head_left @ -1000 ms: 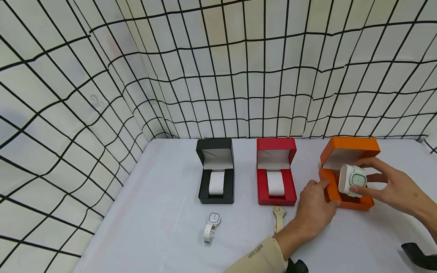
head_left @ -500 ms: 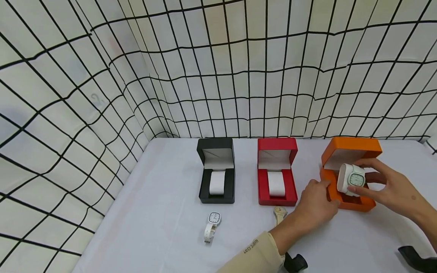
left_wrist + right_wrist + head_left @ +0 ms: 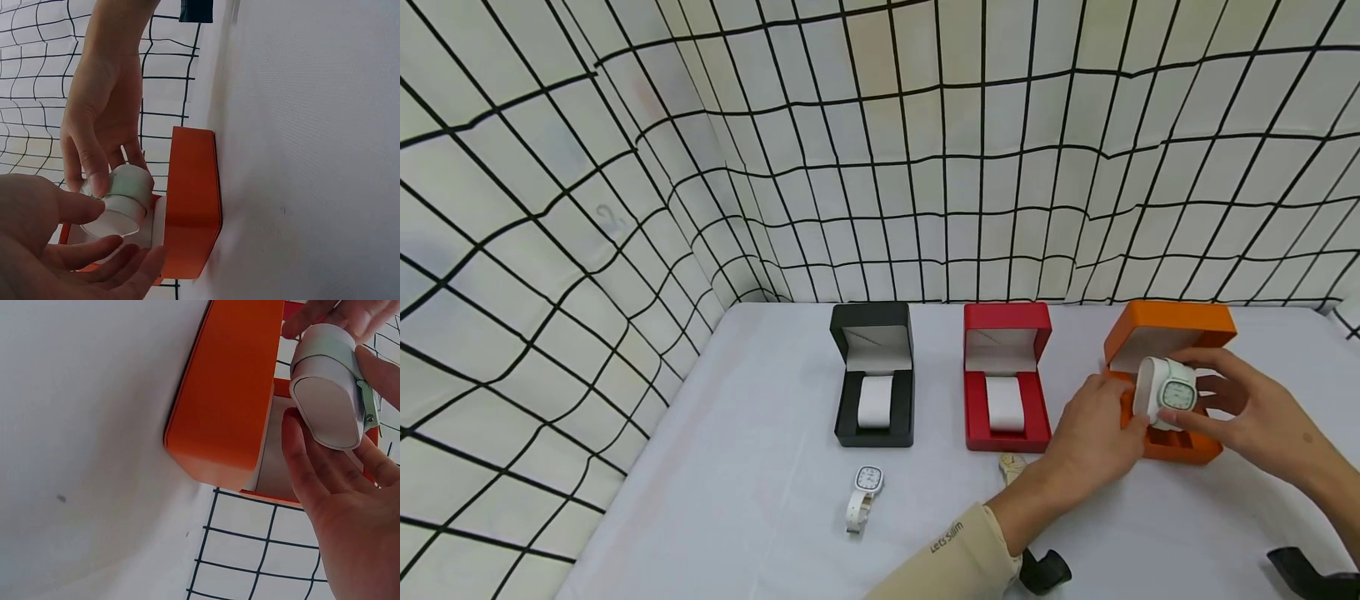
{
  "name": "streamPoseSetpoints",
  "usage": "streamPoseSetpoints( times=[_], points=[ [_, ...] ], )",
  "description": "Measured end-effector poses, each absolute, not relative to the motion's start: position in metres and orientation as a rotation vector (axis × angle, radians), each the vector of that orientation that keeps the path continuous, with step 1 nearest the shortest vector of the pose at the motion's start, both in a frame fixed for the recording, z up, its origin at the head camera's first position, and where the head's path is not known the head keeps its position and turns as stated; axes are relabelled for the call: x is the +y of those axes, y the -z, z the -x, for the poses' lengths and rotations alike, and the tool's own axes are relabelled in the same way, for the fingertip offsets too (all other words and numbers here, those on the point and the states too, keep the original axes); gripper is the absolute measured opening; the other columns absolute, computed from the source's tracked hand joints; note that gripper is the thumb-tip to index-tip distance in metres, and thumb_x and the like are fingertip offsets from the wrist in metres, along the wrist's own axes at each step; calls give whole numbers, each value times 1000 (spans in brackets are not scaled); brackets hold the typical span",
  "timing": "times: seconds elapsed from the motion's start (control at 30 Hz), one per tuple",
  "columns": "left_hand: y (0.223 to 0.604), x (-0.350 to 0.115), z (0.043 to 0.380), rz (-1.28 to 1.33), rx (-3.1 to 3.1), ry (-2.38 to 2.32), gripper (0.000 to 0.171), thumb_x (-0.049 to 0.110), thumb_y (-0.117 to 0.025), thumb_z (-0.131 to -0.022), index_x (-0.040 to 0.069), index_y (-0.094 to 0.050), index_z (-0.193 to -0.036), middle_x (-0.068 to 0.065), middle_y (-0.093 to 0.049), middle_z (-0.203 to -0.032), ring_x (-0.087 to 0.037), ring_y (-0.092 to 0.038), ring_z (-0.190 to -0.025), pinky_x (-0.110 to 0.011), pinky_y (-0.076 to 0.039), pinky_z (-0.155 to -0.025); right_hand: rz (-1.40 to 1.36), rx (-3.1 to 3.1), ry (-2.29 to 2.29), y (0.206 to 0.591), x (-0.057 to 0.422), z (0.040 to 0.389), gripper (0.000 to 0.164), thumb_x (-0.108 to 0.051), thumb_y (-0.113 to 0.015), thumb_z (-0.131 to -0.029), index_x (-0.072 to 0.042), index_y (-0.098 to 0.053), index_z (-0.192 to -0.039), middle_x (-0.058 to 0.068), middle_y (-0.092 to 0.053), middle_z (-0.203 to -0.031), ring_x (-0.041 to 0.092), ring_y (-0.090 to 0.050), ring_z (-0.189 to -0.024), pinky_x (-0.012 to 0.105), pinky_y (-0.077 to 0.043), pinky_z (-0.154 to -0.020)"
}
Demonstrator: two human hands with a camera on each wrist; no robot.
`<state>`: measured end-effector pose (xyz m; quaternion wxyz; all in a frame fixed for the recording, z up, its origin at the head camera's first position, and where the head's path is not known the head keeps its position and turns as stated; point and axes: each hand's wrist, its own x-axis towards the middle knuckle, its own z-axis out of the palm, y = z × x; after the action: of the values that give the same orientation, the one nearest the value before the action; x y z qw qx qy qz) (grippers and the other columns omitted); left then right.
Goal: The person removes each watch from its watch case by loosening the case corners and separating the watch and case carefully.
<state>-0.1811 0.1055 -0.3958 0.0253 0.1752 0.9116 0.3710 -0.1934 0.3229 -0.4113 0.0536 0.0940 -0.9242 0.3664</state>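
Note:
In the head view my right hand [image 3: 1247, 408] holds a white watch cushion [image 3: 1144, 390] over the orange watch box [image 3: 1198, 447]. A watch with a pale green strap [image 3: 325, 350] is wrapped round the cushion, its dial [image 3: 1178, 395] facing the front. My right fingers and thumb grip the wrapped cushion, which is tilted. My left hand [image 3: 1097, 433] is at the box's left side, close to the cushion's bare end. In the left wrist view the left thumb [image 3: 84, 208] overlaps the cushion's edge, and the other fingers [image 3: 134, 275] are loosely extended below it.
A black watch box [image 3: 848, 429] and a red watch box [image 3: 973, 429] stand open, each with a white cushion. On the white cloth lie a white watch [image 3: 869, 479] and a cream-coloured watch [image 3: 1011, 465], partly behind my left arm. Black-lined white sheeting [image 3: 887, 192] rises behind.
The cushion with the watch has shifted slightly left in my right hand. My left hand has moved up and inward, from the orange box's left edge towards the cushion's end.

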Motion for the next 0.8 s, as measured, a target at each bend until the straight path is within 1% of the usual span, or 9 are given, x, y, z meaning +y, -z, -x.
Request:
streamPoseSetpoints(
  times=[0.1, 0.27, 0.33, 0.4, 0.5, 0.57, 0.6, 0.73, 0.8],
  points=[
    [396, 105, 182, -539, 2777, -1299, 35, 31, -65, -103, 17, -65, -135, 7, -65, -126, 3, -56, -102, -11, -51, -88, -311, -2788, -1134, 409, 320, 191, 74, -22, -89, -84, -13, -49, -145, -32, -46, -121, -21, -53, -90, 12, -55, -67],
    [396, 105, 187, -486, 2645, -1533, 35, 30, -64, -104, 17, -64, -137, 6, -66, -120, 4, -56, -97, -9, -50, -80, -323, -2775, -1156, 407, 317, 189, 75, -18, -89, -83, -10, -48, -146, -32, -45, -122, -20, -52, -91, 8, -53, -68],
    [396, 105, 188, -459, 2557, -1626, 37, 29, -65, -104, 17, -63, -138, 6, -66, -119, 5, -57, -95, -8, -51, -76, -318, -2775, -1162, 407, 315, 189, 77, -17, -89, -83, -9, -48, -147, -30, -45, -122, -20, -51, -91, 7, -52, -69],
    [397, 105, 190, -437, 2473, -1708, 39, 28, -66, -103, 17, -62, -140, 6, -67, -119, 7, -58, -94, -8, -52, -74, -313, -2774, -1161, 407, 314, 189, 77, -17, -89, -83, -9, -48, -148, -25, -46, -124, -20, -50, -91, 5, -52, -70],
    [397, 104, 192, -406, 2360, -1812, 43, 25, -70, -101, 17, -61, -141, 6, -69, -116, 9, -59, -91, -9, -54, -71, -299, -2774, -1156, 405, 312, 188, 77, -18, -89, -83, -9, -48, -148, -13, -49, -126, -21, -49, -91, 4, -51, -71],
    [397, 103, 193, -382, 2316, -1850, 45, 25, -72, -99, 19, -60, -142, 7, -70, -112, 9, -57, -89, -10, -54, -69, -298, -2772, -1146, 403, 310, 187, 77, -19, -89, -83, -10, -48, -148, -10, -49, -127, -22, -48, -91, 2, -49, -72],
    [396, 102, 194, -368, 2295, -1866, 47, 25, -73, -98, 20, -60, -142, 8, -69, -110, 9, -57, -88, -10, -54, -69, -307, -2769, -1147, 403, 310, 186, 78, -18, -89, -84, -10, -48, -149, -11, -49, -127, -23, -48, -92, 1, -48, -72],
    [397, 100, 196, -316, 2215, -1914, 50, 25, -76, -96, 28, -60, -143, 14, -65, -103, 8, -56, -84, -13, -54, -66, -380, -2739, -1170, 404, 310, 184, 81, -12, -89, -82, -11, -47, -151, -24, -46, -126, -25, -46, -98, -3, -45, -77],
    [398, 100, 197, -302, 2173, -1944, 49, 24, -75, -96, 31, -61, -142, 15, -62, -101, 7, -56, -82, -13, -54, -66, -432, -2725, -1202, 406, 310, 183, 84, -8, -88, -81, -11, -45, -153, -27, -44, -128, -25, -47, -101, -2, -45, -78]
  ],
)
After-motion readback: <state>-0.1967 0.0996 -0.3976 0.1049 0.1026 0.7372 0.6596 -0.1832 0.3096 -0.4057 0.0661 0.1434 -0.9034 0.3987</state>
